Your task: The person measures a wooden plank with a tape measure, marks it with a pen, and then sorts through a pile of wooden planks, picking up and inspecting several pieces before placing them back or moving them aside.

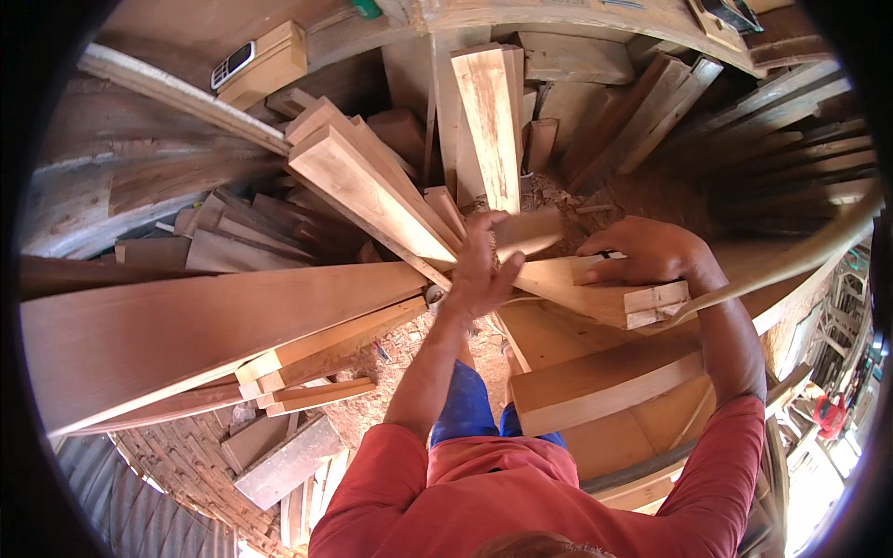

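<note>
My left hand (482,276) is raised in the middle with its fingers apart, holding nothing that I can see. Just beyond its fingertips is a blurred pale piece of wood (530,232). To the right, my right hand (648,251) has its fingers curled over the top of a pale wooden block (595,299), whose cut end faces right. A small dark and white object (610,255) shows at these fingers, too small to name. Beneath the block lies a broad light board (558,335).
A wide brown plank (205,316) reaches in from the left. Upright pale beams (488,121) and slanting beams (367,191) stand ahead. A thick beam (609,381) lies right of my legs. A mobile phone (234,65) rests on a wood block at the far left.
</note>
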The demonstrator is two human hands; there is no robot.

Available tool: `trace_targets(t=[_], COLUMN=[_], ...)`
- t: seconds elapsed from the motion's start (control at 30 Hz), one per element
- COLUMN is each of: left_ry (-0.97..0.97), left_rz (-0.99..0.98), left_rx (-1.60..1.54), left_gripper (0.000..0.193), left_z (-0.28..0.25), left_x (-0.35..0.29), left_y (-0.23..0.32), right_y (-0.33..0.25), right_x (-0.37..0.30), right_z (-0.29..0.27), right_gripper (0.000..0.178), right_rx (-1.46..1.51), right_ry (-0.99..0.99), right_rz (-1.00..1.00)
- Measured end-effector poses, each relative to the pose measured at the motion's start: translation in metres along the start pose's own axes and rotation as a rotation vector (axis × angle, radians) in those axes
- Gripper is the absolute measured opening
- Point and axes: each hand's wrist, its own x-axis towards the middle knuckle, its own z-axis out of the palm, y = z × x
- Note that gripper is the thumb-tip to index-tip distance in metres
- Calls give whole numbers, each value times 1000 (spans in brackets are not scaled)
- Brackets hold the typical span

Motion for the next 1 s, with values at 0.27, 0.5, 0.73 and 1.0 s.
trace_targets(t=[0.27, 0.5, 0.73, 1.0], left_ry=[-44, -63, -36, -76], left_rz=[45, 72, 77, 50], left_rx=[-196, -214, -150, -173], left_gripper=[80, 92, 95, 93], left_z=[39, 59, 58, 61], left_x=[-32, -35, -26, -19], left_y=[17, 26, 18, 21], right_y=[4, 12, 6, 5], right_x=[-7, 0, 7, 7], right_z=[2, 4, -5, 0], right_gripper=[61, 64, 65, 60], right_rx=[1, -4, 47, 65], right_ry=[40, 110, 121, 235], right_rz=[155, 190, 110, 126])
